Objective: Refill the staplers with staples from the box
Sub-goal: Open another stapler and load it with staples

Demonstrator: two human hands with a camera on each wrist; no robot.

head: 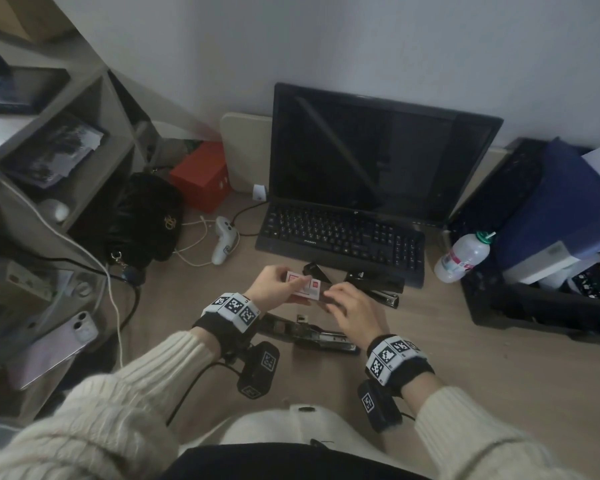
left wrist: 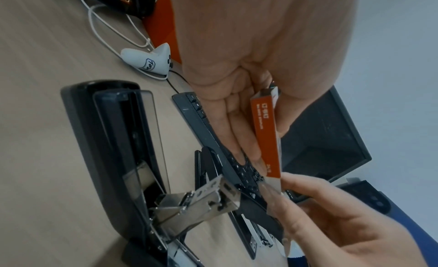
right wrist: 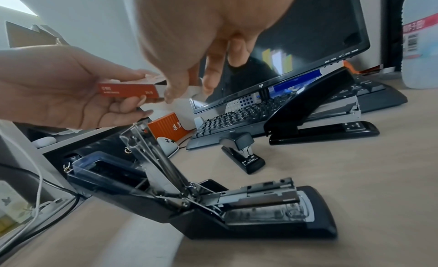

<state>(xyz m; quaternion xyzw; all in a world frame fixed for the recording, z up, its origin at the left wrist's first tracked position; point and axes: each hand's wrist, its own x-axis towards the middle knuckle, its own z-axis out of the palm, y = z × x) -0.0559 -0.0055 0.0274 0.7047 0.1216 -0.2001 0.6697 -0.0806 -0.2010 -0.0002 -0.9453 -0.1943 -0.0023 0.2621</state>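
Observation:
My left hand (head: 296,287) grips a small red-and-white staple box (head: 305,285) above the desk, thumb on top and fingers underneath (left wrist: 246,147). My right hand (head: 329,300) meets the box's open right end and pinches a pale piece sticking out of it (left wrist: 272,188); what that piece is stays blurred. Below the hands lies a big black stapler (head: 309,332), swung fully open with its metal magazine (right wrist: 260,193) exposed. A small black stapler (right wrist: 244,155) and a long black stapler (right wrist: 320,111) with its lid raised sit by the keyboard.
A black keyboard (head: 343,237) and monitor (head: 371,150) stand behind the staplers. A plastic bottle (head: 463,256) and dark crates are to the right. At left are a white controller (head: 224,242) with cables, a black bag (head: 146,220), an orange box (head: 201,174) and shelves.

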